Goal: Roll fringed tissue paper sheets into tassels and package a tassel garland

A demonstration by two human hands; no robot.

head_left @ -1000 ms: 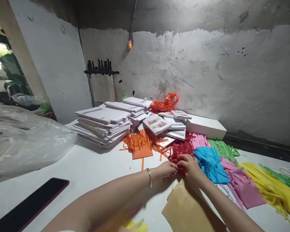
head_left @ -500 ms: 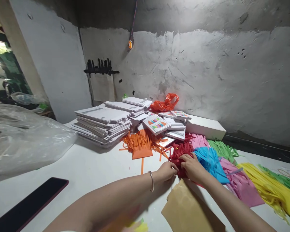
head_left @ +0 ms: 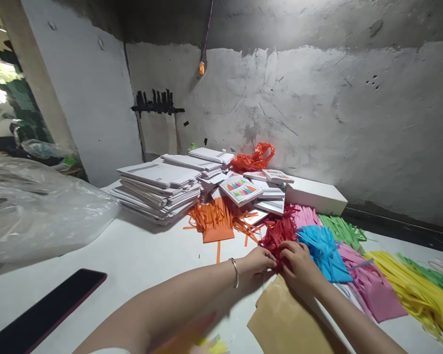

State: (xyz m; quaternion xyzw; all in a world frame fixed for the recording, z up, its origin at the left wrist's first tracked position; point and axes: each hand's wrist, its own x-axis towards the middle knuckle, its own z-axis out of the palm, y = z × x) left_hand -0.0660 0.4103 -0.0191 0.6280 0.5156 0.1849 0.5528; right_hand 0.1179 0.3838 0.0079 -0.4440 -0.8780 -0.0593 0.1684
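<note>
Strips of red fringed paper lie in a pile at the middle right of the white table. At the pile's near edge, my left hand, with a bracelet on its wrist, has its fingers closed on the red paper. My right hand is bent over the same paper from the right, fingers curled onto it; the fingertips are partly hidden. Just below both hands is a brown paper sheet. Blue fringed paper lies right beside my right hand, and orange fringed paper sits to the left.
Stacks of white flat boxes stand behind on the left, near a red plastic bag. A long white box is by the wall. Pink, green and yellow paper lies right. A phone and clear plastic are left.
The view has shifted slightly. My right hand has moved a little down and right, off part of the red paper; my left hand stays at its near edge.
</note>
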